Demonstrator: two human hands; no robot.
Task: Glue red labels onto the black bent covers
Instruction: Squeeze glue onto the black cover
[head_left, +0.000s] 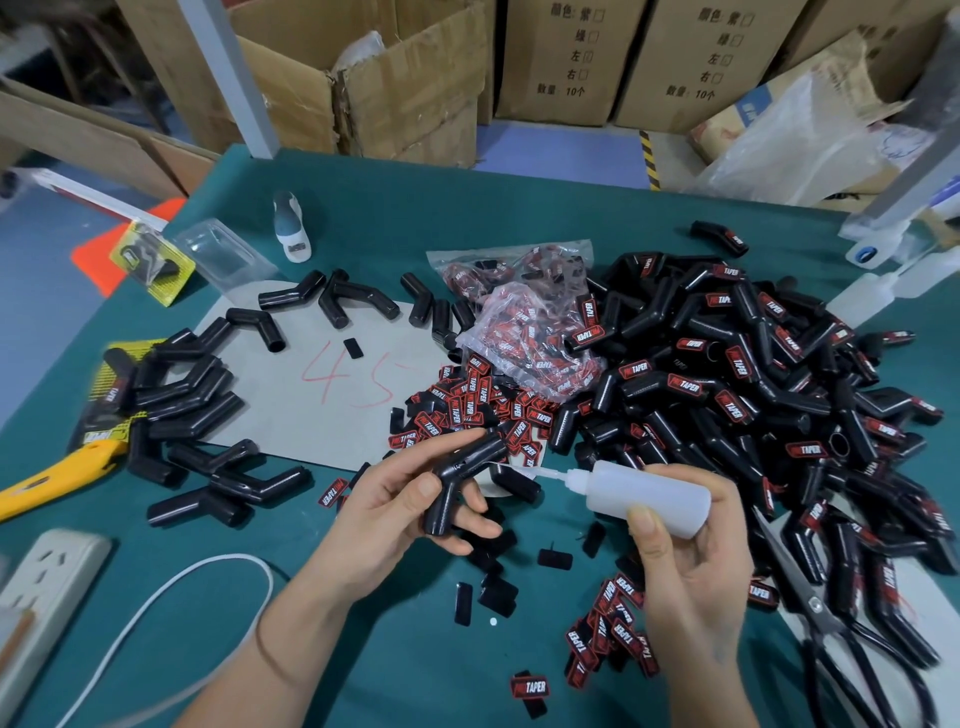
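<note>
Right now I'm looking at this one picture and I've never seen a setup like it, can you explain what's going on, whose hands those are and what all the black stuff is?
There is no machine here. The one picture comes from a camera worn on a person's head, looking down at their own two hands over a green table. The left hand grips a black bent cover. The right hand holds a small squeeze bottle, presumably glue, with its nozzle aimed at that cover. Loose red labels lie in the middle. Plain covers sit on the left; the big pile of labelled covers is on the right. Scissors lie at the right edge.
</note>
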